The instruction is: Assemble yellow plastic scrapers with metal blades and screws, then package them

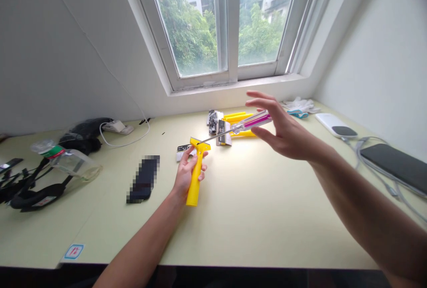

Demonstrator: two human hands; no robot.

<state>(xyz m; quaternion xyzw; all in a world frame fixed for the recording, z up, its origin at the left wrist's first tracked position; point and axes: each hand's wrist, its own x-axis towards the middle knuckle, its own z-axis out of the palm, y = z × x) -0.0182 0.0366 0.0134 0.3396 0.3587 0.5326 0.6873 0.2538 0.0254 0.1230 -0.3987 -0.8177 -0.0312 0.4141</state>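
Counter: pale yellowish-green top (253, 230), little numbered sticker (74, 251) by the near edge.
Left grip (184, 174): fingers wrapped round a yellow-handled scraper (192, 192), so that one's definitely holding.
Slip risk: the steel shank meets the scraper's head at a slant, and only one side has a firm hold. I'd guess a sideways push could make the tip skate off toward the left fingers; can't tell if it's seated in a screw.
Scraper position: handle inside the left grip, head poking out beyond the fingers, well apart from the right grip.
Right grip (287, 134): thumb and fingers spread wide around the clear-and-magenta screwdriver (251, 121). Can't tell if the palm touches its butt end; if it's that loose, a drop seems possible.
Spare scrapers (245, 134): more yellow handles with printed cards, lying past the screwdriver.
White gloves (302, 104): bunched farther right.
Window (232, 34): behind everything, trees outside.
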